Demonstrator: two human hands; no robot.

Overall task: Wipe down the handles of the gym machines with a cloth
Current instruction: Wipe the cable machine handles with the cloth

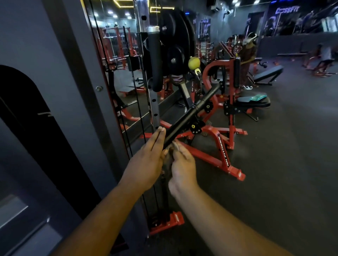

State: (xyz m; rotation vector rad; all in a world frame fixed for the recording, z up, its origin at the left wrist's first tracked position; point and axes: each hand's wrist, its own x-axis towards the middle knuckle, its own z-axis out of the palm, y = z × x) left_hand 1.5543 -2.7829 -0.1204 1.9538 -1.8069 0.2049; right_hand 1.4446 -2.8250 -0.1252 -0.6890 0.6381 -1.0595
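The gym is dim, lit mostly by small white ceiling lights [236, 2] far off at the top and yellow strip lights [120, 3] reflected in the mirror [117, 47]. The floor [292, 146] reads dark grey with soft, faint shadows. The right hand [182, 164] is smeared by motion blur, while the left hand [148, 160] is sharper. The wide lens bends straight lines towards the edges, and the far background on the right is soft and streaky.

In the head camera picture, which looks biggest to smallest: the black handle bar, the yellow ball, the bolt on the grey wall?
1. Black handle bar
2. Yellow ball
3. Bolt

The bar is nearest, so it looks extra big.
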